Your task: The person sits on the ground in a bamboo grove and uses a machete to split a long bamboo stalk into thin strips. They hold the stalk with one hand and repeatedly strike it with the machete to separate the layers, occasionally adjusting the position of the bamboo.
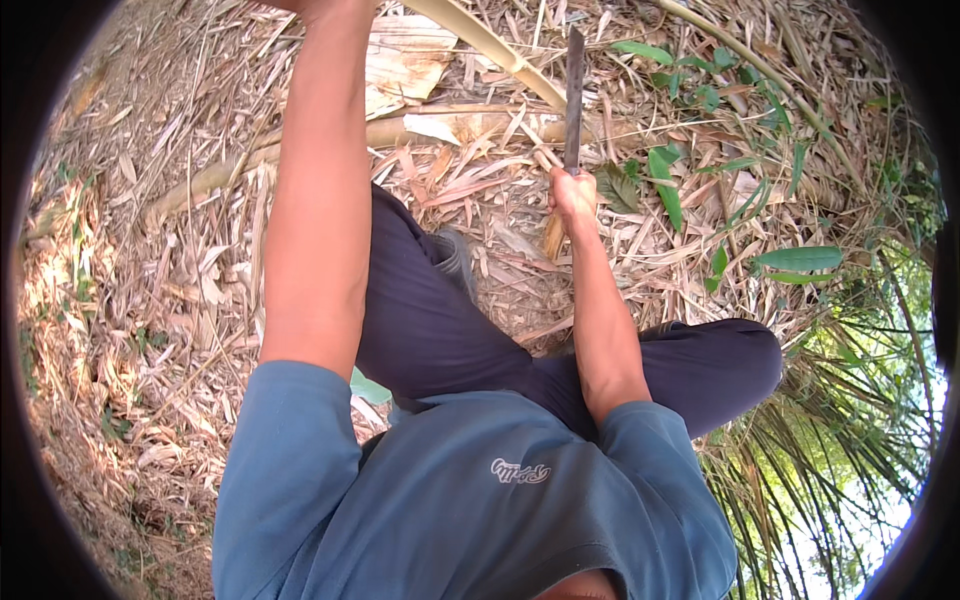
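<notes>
My right hand (573, 192) is wrapped round the wooden handle (553, 236) of a machete. Its dark, straight blade (574, 95) points away from me. Just left of the blade, a pale bamboo stalk (490, 45) slants down from the top edge and meets the blade's left side in this view; I cannot tell whether they touch. My left arm (318, 190) reaches far forward, and only a sliver of my left hand (312, 5) shows at the top edge. The left fingers are cut off, so what they hold, if anything, is hidden.
A bamboo pole (390, 132) lies across the ground in front of me, with a broad dry sheath (405, 60) beyond it. Dry leaves cover the ground round my bent legs (440, 330). Green leafy shoots (665, 185) and a thin stem (760, 65) are at the right.
</notes>
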The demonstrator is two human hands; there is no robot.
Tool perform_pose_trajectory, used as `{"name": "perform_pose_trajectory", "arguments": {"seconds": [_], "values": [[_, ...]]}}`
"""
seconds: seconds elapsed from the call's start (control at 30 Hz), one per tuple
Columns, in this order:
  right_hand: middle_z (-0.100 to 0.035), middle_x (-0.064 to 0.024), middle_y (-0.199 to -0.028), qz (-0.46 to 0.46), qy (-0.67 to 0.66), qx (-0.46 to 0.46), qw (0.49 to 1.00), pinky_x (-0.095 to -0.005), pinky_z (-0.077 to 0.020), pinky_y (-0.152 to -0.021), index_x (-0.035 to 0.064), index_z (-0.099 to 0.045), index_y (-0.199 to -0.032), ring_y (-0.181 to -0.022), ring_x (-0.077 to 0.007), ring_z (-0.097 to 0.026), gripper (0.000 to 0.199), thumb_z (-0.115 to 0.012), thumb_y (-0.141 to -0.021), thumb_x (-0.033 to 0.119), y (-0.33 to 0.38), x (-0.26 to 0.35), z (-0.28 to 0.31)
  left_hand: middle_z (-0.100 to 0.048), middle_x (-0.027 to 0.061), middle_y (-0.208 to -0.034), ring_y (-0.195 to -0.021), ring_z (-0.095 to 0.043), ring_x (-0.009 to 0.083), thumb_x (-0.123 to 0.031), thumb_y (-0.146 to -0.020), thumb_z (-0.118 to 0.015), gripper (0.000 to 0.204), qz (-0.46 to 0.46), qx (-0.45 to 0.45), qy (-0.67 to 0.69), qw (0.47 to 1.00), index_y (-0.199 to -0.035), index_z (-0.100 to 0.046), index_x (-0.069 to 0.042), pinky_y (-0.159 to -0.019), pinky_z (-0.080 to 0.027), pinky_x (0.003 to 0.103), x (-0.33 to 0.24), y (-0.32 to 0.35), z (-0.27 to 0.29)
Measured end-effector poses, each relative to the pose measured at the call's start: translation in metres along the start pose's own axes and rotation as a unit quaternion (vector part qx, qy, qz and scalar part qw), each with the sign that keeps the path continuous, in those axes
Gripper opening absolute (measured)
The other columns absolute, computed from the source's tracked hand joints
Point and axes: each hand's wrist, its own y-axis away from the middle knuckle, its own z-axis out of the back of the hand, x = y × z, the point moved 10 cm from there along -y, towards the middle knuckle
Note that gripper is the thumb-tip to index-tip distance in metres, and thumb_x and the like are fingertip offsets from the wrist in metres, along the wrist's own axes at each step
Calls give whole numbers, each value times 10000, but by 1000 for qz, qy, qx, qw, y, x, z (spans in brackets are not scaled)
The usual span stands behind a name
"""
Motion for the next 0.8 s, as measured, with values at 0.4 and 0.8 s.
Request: {"name": "perform_pose_trajectory", "arguments": {"seconds": [0.4,0.8], "values": [[-638,-245,-807,263,126,-263,919,-491,-535,-725,-64,-713,-933,-812,-349,-659,276,-618,-834,175,6,83,53,-485,116,-482,-461,-503,273,-603,-1061,-290,792,0,24,-43,999,-650,-543,25,-500,-397,449,21,-3,-22],[-674,-132,-667,48,122,-41,991,-404,-523,-683,1,-678,-791,-647,-278,-666,248,-688,-750,246,-16,-88,0,-446,19,-444,-399,-467,164,-590,-1055,-363,718,-3,133,23,991,-585,-487,-62,-420,-360,342,3,51,-48]]}}
